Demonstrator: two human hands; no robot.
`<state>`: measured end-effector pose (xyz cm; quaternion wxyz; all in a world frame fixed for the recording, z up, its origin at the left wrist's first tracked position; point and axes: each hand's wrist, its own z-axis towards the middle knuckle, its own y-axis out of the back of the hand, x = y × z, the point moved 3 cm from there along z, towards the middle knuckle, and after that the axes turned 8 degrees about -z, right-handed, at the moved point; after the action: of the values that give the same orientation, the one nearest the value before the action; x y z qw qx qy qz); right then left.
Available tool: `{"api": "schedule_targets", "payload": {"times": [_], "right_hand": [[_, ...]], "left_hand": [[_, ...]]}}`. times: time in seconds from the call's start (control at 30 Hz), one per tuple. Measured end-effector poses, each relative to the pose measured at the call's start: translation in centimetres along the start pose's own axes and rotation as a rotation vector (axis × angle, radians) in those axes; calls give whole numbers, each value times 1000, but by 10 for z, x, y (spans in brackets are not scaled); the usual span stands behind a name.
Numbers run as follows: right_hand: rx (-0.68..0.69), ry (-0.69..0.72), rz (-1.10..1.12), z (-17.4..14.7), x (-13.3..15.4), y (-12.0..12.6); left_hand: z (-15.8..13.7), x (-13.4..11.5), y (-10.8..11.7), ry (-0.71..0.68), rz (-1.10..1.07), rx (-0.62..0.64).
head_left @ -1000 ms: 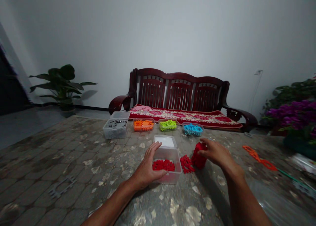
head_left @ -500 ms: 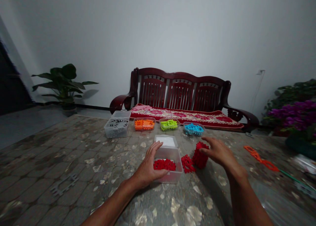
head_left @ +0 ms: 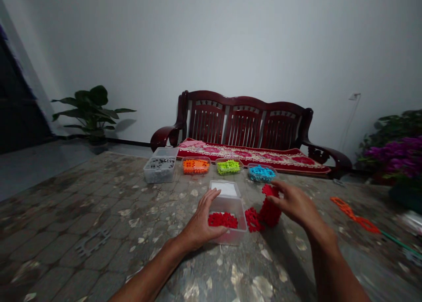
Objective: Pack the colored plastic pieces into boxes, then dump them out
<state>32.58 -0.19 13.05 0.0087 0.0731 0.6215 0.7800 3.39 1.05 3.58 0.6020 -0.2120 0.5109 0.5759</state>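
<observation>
left hand [head_left: 201,222] grips our box [head_left: 234,238] by its left edge
right hand [head_left: 294,203] curled (hold unclear) at the upright red stack [head_left: 270,212]

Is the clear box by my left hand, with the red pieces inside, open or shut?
Open: the clear box has its lid laid back behind it, and red pieces show through the uncovered top.

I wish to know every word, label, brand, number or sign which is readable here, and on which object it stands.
None can be read.
Open lid of the box beside the left hand: white panel, no lettering visible.
Pieces in the back-left box: too small to tell if marked.
Clear plastic at the right edge: too blurred.
</observation>
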Motion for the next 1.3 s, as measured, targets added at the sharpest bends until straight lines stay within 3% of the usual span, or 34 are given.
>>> {"api": "schedule_targets", "payload": {"times": [0.27, 0.37, 0.43, 0.57, 0.67, 0.8, 0.9, 1.07, 1.3], "right_hand": [[90, 399, 411, -20, 82, -34], [98, 495, 500, -20, 92, -39], [40, 454, 484, -14, 82, -35], [-77, 226, 371, 1, 42, -22], [9, 149, 279, 3, 25, -20], [216, 203, 148, -10, 34, -30], [291, 232, -23, -22, 50, -39], [321, 209, -254, -29, 65, -54], [311, 218, -323, -28, 71, -68]], "left_hand": [[0, 2, -1, 0, -29, -19], [0, 3, -2, 2, -38, -14], [0, 2, -1, 2, -42, -20], [0, 1, -1, 13, -37, -20], [0, -1, -1, 19, -37, -17], [0, -4, 0, 14, -32, -24], [-1, -4, 1, 9, -23, -34], [-1, -5, 2, 9, -14, -30], [0, -3, 1, 12, -31, -12]]}}
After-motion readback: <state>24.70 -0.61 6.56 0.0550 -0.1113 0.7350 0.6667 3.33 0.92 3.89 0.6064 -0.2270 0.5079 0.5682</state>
